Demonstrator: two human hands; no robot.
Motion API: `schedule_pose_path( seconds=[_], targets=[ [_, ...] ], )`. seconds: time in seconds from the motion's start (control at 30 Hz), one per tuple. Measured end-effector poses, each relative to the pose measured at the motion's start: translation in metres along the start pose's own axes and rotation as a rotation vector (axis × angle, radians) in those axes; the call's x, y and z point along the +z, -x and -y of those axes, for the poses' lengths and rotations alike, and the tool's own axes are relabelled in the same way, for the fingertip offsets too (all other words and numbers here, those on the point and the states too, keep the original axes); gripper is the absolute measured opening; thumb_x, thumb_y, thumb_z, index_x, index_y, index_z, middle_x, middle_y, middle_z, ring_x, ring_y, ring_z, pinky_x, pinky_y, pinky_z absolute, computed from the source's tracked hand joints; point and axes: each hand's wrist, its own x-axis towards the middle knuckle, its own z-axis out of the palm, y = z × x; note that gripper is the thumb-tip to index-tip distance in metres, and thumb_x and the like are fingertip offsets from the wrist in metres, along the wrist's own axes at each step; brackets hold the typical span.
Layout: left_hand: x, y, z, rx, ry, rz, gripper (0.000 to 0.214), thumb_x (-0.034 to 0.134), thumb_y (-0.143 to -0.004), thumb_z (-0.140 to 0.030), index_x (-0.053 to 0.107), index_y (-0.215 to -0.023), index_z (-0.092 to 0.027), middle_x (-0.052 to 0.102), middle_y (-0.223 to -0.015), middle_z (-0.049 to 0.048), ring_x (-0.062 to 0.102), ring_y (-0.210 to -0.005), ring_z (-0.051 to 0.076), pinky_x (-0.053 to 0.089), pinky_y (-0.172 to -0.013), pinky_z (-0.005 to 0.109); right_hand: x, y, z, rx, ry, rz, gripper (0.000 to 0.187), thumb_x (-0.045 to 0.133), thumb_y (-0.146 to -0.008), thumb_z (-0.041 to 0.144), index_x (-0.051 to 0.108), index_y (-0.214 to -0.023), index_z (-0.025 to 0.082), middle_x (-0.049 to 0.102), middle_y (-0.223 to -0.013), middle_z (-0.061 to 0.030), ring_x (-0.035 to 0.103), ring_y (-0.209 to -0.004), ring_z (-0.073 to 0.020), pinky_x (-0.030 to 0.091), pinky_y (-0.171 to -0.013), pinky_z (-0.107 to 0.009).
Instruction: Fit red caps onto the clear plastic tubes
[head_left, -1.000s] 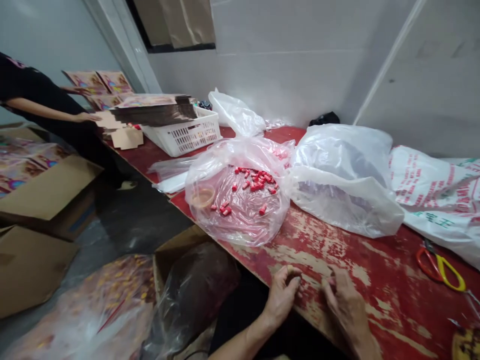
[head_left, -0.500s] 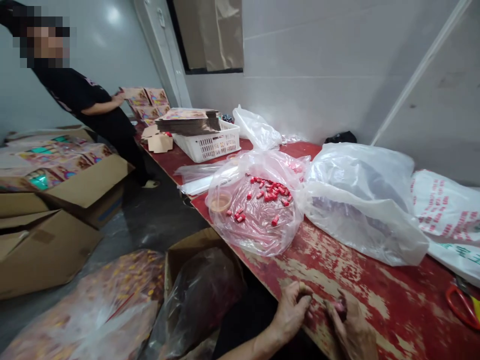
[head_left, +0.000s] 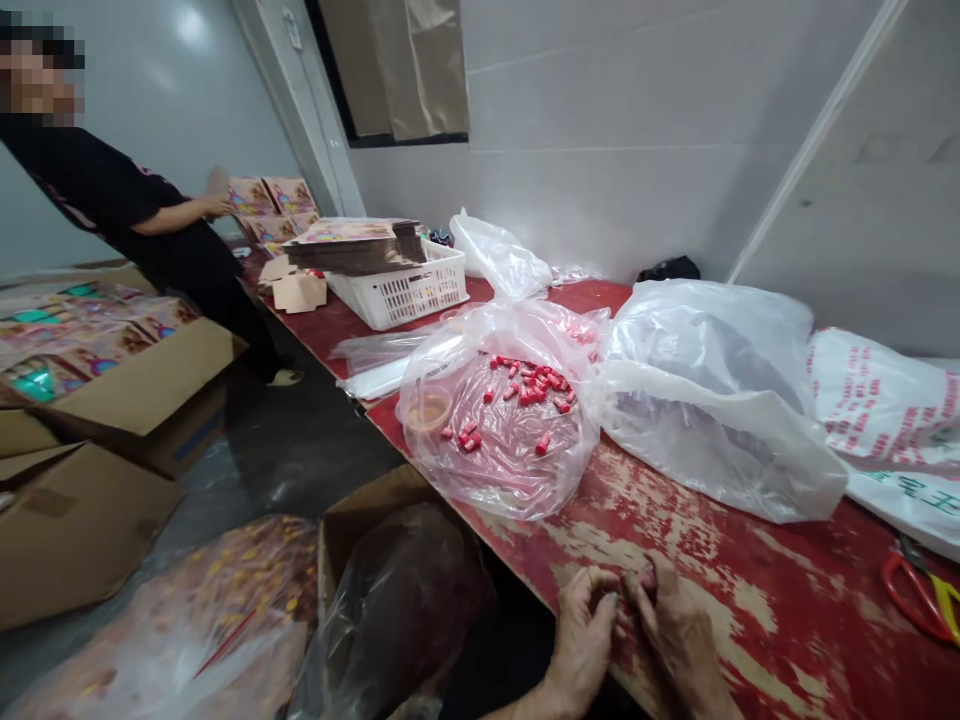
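Note:
My left hand (head_left: 583, 632) is at the table's front edge, thumb and fingers curled together. Close beside it, my right hand (head_left: 673, 632) is closed too, its fingertips almost meeting those of the left. Whatever small thing the fingers pinch is hidden or too small to name. Ahead of both hands lies a clear plastic bag (head_left: 510, 485) spread on the table, with several small red cylindrical pieces (head_left: 534, 385) in or on it. The red table top (head_left: 765, 600) under my hands is worn and scratched.
Red-and-yellow scissors (head_left: 916, 590) lie at the right. Behind are a large translucent bag (head_left: 720, 400) and a printed white sack (head_left: 877, 400). A white basket (head_left: 420, 290) bears stacked card. Cartons (head_left: 97, 540) and a filled bag (head_left: 225, 620) stand left, near another person (head_left: 142, 220).
My right hand has moved left and up, closer to my left hand. The pinkish thing glimpsed in its fingers no longer shows clearly. The view has shifted slightly right.

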Motion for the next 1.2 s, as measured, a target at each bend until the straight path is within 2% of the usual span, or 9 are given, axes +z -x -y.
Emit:
schedule_pose_path(
  seconds=[0.43,0.6,0.67,0.73,0.8,0.87,1.0,1.1,1.2],
  targets=[
    [0.006,-0.011,-0.006,-0.155,0.179,-0.056,0.02,0.06,-0.076,-0.028,0.057,-0.087,-0.012,0.058,-0.061,-0.0023,0.05,-0.049,0.007,0.041,-0.049,0.018,0.004,0.0,-0.004,0.067,-0.042,0.019,0.039,0.031,-0.097,0.048,0.049,-0.112,0.017,0.067,-0.079,-0.007,0.066,-0.062,-0.0202,0.052,-0.051,-0.029],
    [0.007,-0.019,-0.008,-0.173,0.225,-0.026,0.02,0.066,-0.07,-0.027,0.059,-0.083,-0.013,0.059,-0.063,-0.0026,0.054,-0.049,0.007,0.041,-0.045,0.016,-0.002,-0.006,-0.002,0.237,-0.207,0.001,0.031,0.044,-0.091,0.04,0.051,-0.111,0.017,0.066,-0.08,-0.0065,0.064,-0.069,-0.0215,0.052,-0.062,-0.033],
    [0.006,-0.021,-0.01,-0.197,0.261,-0.033,0.022,0.069,-0.067,-0.027,0.06,-0.081,-0.013,0.06,-0.064,-0.0022,0.054,-0.048,0.007,0.04,-0.043,0.016,-0.01,-0.012,0.002,0.356,-0.323,0.045,0.032,0.049,-0.086,0.041,0.053,-0.108,0.017,0.064,-0.077,-0.0052,0.062,-0.069,-0.0225,0.05,-0.065,-0.035],
    [0.005,-0.024,-0.012,-0.229,0.295,-0.043,0.028,0.074,-0.062,-0.027,0.061,-0.082,-0.013,0.06,-0.065,-0.0022,0.053,-0.047,0.007,0.041,-0.042,0.016,-0.02,-0.02,0.006,0.622,-0.585,0.023,0.038,0.059,-0.079,0.042,0.051,-0.107,0.018,0.062,-0.076,-0.0025,0.06,-0.069,-0.0206,0.049,-0.066,-0.033],
    [0.003,-0.025,-0.013,-0.25,0.315,-0.037,0.033,0.077,-0.058,-0.029,0.061,-0.082,-0.013,0.06,-0.066,-0.0023,0.054,-0.049,0.007,0.043,-0.042,0.017,-0.031,-0.026,0.008,0.864,-0.888,-0.049,0.044,0.064,-0.074,0.046,0.047,-0.105,0.019,0.059,-0.072,0.0007,0.057,-0.062,-0.0171,0.047,-0.058,-0.029],
    [0.001,-0.025,-0.014,-0.253,0.314,-0.022,0.035,0.079,-0.056,-0.03,0.06,-0.08,-0.014,0.059,-0.068,-0.0026,0.055,-0.052,0.008,0.046,-0.045,0.017,-0.039,-0.028,0.009,0.97,-1.067,-0.097,0.046,0.06,-0.075,0.054,0.044,-0.102,0.02,0.055,-0.067,0.0031,0.052,-0.052,-0.0145,0.042,-0.047,-0.026],
    [0.0,-0.025,-0.013,-0.261,0.297,-0.009,0.038,0.082,-0.053,-0.029,0.061,-0.08,-0.013,0.059,-0.065,-0.0025,0.056,-0.052,0.008,0.047,-0.046,0.017,-0.047,-0.025,0.01,0.981,-1.16,-0.091,0.046,0.048,-0.08,0.059,0.042,-0.103,0.019,0.052,-0.063,0.0039,0.05,-0.047,-0.0148,0.04,-0.041,-0.026],
    [0.001,-0.024,-0.012,-0.26,0.282,-0.008,0.039,0.083,-0.051,-0.029,0.062,-0.079,-0.012,0.061,-0.064,-0.0014,0.056,-0.052,0.009,0.047,-0.047,0.017,-0.048,-0.022,0.01,0.943,-1.198,-0.095,0.049,0.053,-0.079,0.055,0.039,-0.11,0.02,0.058,-0.072,0.0016,0.056,-0.056,-0.0163,0.045,-0.048,-0.027],
    [0.002,-0.022,-0.013,-0.257,0.259,-0.002,0.039,0.084,-0.05,-0.03,0.062,-0.077,-0.012,0.062,-0.063,-0.0006,0.056,-0.051,0.009,0.046,-0.047,0.017,-0.042,-0.018,0.008,0.762,-0.91,-0.107,0.045,0.057,-0.082,0.039,0.037,-0.118,0.02,0.062,-0.083,-0.0017,0.06,-0.071,-0.0171,0.05,-0.065,-0.029]
  ],
)
